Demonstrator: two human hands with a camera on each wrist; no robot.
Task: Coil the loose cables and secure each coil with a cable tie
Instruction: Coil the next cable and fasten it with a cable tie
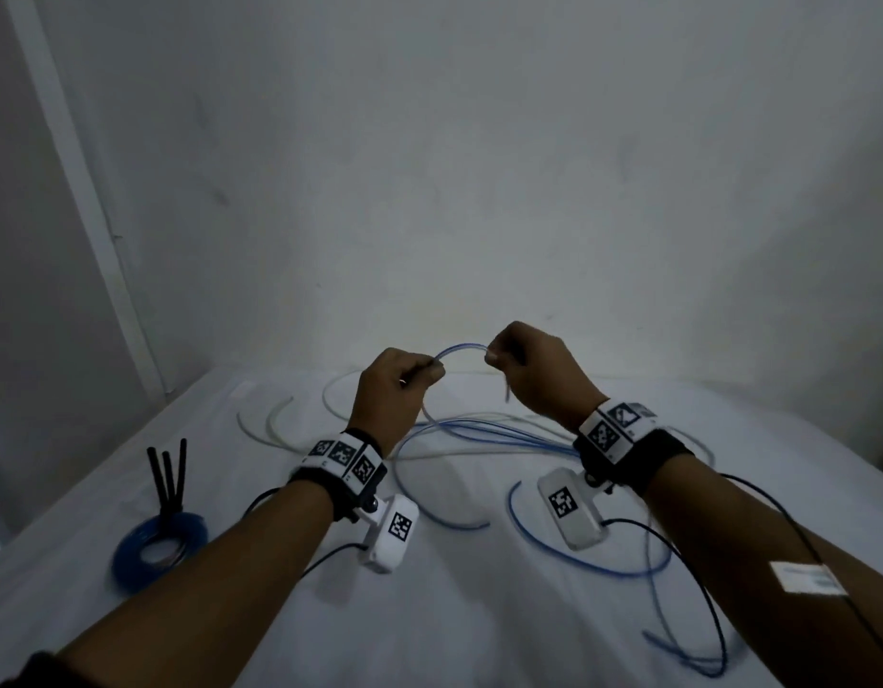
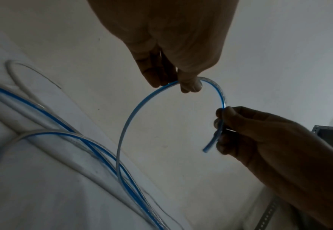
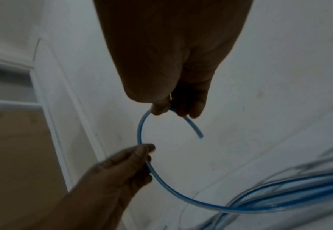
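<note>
Blue cable (image 1: 462, 348) — in both hands' grip

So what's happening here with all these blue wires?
A person is starting to coil a loose blue cable over a white-covered table. The right hand pinches it near its free end, and the left hand pinches it a little further along, bending the stretch between them into an arc. The rest of the cable trails down into a loose tangle on the table. To the left lies an already wound blue coil, with black cable ties beside it.
</note>
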